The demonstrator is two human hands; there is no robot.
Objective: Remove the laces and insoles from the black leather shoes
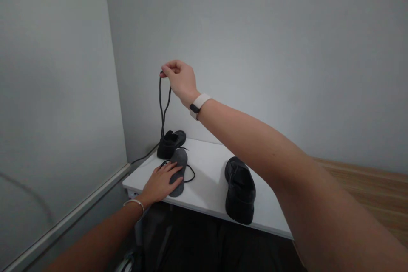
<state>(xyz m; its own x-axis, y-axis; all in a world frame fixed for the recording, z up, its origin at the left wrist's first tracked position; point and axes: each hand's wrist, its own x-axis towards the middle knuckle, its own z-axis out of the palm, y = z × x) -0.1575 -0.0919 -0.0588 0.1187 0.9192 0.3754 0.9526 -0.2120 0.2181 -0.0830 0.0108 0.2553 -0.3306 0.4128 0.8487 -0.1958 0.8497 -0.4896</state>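
Note:
Raised above the table's far left corner, my right hand [180,77] pinches a dark shoelace [162,112], which hangs in a long loop down to a black shoe [166,146]. My left hand [162,182] lies with fingers spread on a grey insole [180,168] near the table's left front edge. Part of another dark lace [192,174] curls out from under the insole onto the tabletop. A second black shoe [240,191] stands at the front edge, farther right, its heel toward me.
The white table [204,195] stands against a grey wall [255,51]. A left-hand wall or panel [57,72] rises beside it. A wood-grain surface [366,191] lies to the right, partly behind my right arm. A thin cable [143,158] runs by the table's left corner.

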